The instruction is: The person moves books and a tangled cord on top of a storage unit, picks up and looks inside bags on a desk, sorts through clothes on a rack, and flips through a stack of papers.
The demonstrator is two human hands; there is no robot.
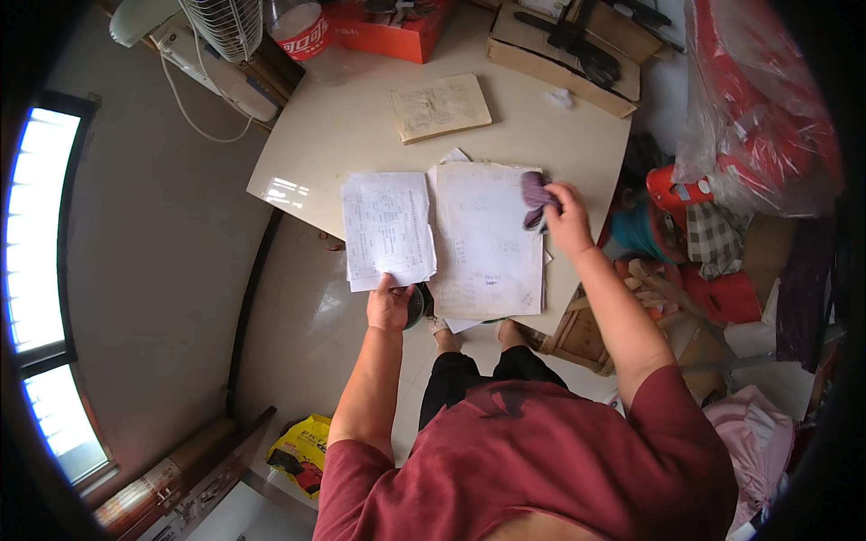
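Note:
My left hand grips the lower edge of a stack of printed papers, thumb on top. That stack extends past the table's near edge. Beside it on the right lies a larger stack of white sheets, faintly marked, with a few sheets sticking out at odd angles. My right hand is closed on a crumpled purple cloth at the upper right corner of this larger stack. Farther back on the table rests an old yellowed book.
The pale table bears a plastic bottle, a red box and a cardboard box with dark items. A fan stands at far left. Red items in clear plastic crowd the right. A yellow bag lies lower left.

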